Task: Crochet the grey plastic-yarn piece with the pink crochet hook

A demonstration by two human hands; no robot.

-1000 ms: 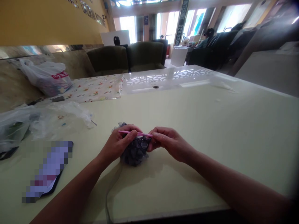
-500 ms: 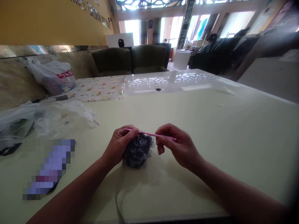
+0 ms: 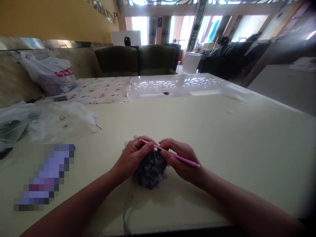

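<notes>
A dark grey, ruffled piece of crochet work (image 3: 151, 168) hangs just over the table between my hands. My left hand (image 3: 135, 153) is closed on its upper left side, the thumb pressed on top. In my right hand (image 3: 181, 156) is a pink crochet hook (image 3: 181, 158), its shaft lying across the top of the work and its tip by my left thumb. The right fingertips come up against the work's upper right edge. From the underside a grey ribbon (image 3: 127, 210) runs down to the table's front edge. My hands cover the upper part of the work.
Left on the pale table (image 3: 209, 131) lie clear plastic bags (image 3: 61, 121) and a blurred-out bluish flat object (image 3: 48, 177). Farther back are a white carrier bag (image 3: 53, 77) and a flowered cloth (image 3: 103, 89). Dark armchairs (image 3: 158, 59) stand beyond; a person (image 3: 219, 47) sits at the far right.
My right hand has moved in against the work, and the hook now slants down to the right across that hand. The work has turned slightly and sits lower right in view.
</notes>
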